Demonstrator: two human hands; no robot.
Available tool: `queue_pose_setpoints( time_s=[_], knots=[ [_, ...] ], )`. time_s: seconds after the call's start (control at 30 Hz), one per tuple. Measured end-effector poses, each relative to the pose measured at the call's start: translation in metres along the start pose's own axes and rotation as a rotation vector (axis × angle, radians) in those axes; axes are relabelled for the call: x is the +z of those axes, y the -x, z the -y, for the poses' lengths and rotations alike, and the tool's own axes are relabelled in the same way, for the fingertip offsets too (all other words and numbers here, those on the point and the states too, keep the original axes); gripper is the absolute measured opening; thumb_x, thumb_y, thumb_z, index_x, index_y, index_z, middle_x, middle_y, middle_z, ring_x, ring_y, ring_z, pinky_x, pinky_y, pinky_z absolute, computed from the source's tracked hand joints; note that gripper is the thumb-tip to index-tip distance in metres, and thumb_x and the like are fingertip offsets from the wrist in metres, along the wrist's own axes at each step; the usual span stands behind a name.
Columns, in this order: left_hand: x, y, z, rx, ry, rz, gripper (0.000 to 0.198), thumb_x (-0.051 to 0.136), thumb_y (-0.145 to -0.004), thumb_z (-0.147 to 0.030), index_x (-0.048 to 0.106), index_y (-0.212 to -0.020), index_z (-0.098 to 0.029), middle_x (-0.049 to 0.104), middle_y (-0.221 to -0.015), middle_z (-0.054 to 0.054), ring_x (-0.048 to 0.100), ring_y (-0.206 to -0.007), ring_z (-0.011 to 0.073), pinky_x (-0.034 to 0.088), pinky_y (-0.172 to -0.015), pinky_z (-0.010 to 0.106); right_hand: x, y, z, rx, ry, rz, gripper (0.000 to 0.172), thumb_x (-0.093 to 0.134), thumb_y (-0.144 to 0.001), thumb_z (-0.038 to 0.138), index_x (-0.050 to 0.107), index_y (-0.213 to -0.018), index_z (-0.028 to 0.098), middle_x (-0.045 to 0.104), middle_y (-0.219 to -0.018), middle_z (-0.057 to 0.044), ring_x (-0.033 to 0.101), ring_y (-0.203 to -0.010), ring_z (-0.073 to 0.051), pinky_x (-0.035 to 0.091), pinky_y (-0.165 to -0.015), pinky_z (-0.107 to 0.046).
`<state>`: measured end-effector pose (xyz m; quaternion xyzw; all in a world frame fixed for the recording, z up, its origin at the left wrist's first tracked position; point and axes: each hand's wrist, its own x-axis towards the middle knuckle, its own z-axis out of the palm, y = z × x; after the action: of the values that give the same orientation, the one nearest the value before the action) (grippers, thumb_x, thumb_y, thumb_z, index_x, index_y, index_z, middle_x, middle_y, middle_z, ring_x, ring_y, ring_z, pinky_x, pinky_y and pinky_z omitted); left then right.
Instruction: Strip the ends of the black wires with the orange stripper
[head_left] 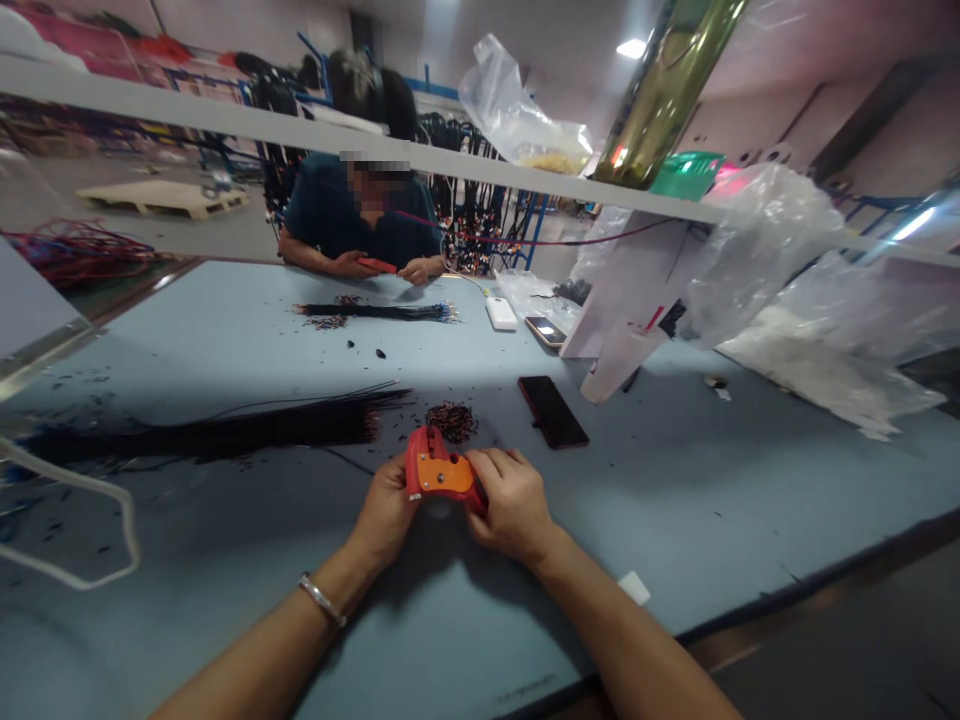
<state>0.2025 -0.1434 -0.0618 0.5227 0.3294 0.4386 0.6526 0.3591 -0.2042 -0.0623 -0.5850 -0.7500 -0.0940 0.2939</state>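
Observation:
My right hand (511, 503) is wrapped round the handles of a red and orange wire stripper (444, 474), held over the table in front of me. At the tool's jaw end, my left hand (386, 510) is closed, its fingertips against the red head. A thin black wire (349, 460) runs from the left up to this hand; its end is hidden by the fingers and the tool. A long bundle of black wires (255, 428) lies to the left. Just beyond the stripper is a pile of short black and copper-coloured offcuts (451, 422).
Across the blue table (675, 520), a person (360, 220) handles a red tool behind a second wire bundle (375, 311). A dark phone (553, 411), a plastic cup (622, 362) and plastic bags (832, 340) lie to the right. A white cable (127, 520) loops at left. A shelf (450, 165) crosses above.

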Motion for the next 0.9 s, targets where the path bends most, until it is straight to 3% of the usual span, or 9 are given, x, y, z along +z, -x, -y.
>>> queue_pose_setpoints(
  time_s=[0.3, 0.57, 0.73, 0.9],
  knots=[
    [-0.002, -0.003, 0.002, -0.016, 0.005, 0.002, 0.018, 0.076, -0.061, -0.028, 0.074, -0.074, -0.016, 0.074, -0.077, 0.005, 0.063, -0.069, 0.0177, 0.05, -0.069, 0.027, 0.003, -0.003, -0.003, 0.017, 0.063, 0.07, 0.021, 0.048, -0.066, 0.02, 0.056, -0.085, 0.017, 0.06, -0.071, -0.005, 0.051, -0.062, -0.019, 0.037, -0.061, -0.031],
    [-0.002, -0.007, 0.002, -0.038, 0.02, -0.037, 0.022, 0.078, -0.059, -0.031, 0.072, -0.07, -0.014, 0.069, -0.067, 0.003, 0.058, -0.062, 0.0148, 0.048, -0.064, 0.024, 0.005, -0.007, -0.003, 0.036, 0.097, 0.095, 0.014, 0.052, -0.067, 0.021, 0.056, -0.08, 0.017, 0.063, -0.067, -0.004, 0.055, -0.058, -0.017, 0.034, -0.057, -0.027],
    [-0.005, -0.009, 0.011, -0.082, 0.0, -0.086, 0.024, 0.078, -0.058, -0.033, 0.066, -0.064, -0.013, 0.058, -0.053, -0.003, 0.044, -0.049, 0.0081, 0.036, -0.049, 0.018, 0.007, -0.006, -0.002, 0.074, 0.082, 0.146, 0.012, 0.054, -0.068, 0.022, 0.055, -0.079, 0.018, 0.064, -0.067, -0.004, 0.057, -0.058, -0.017, 0.032, -0.054, -0.026],
    [-0.005, -0.009, 0.007, -0.021, -0.066, -0.133, 0.028, 0.075, -0.061, -0.037, 0.07, -0.076, -0.014, 0.067, -0.069, 0.001, 0.054, -0.062, 0.0135, 0.042, -0.059, 0.021, 0.005, -0.008, 0.001, 0.134, 0.016, 0.159, 0.013, 0.056, -0.068, 0.023, 0.056, -0.08, 0.018, 0.065, -0.07, -0.004, 0.059, -0.058, -0.018, 0.034, -0.054, -0.025]
  ],
)
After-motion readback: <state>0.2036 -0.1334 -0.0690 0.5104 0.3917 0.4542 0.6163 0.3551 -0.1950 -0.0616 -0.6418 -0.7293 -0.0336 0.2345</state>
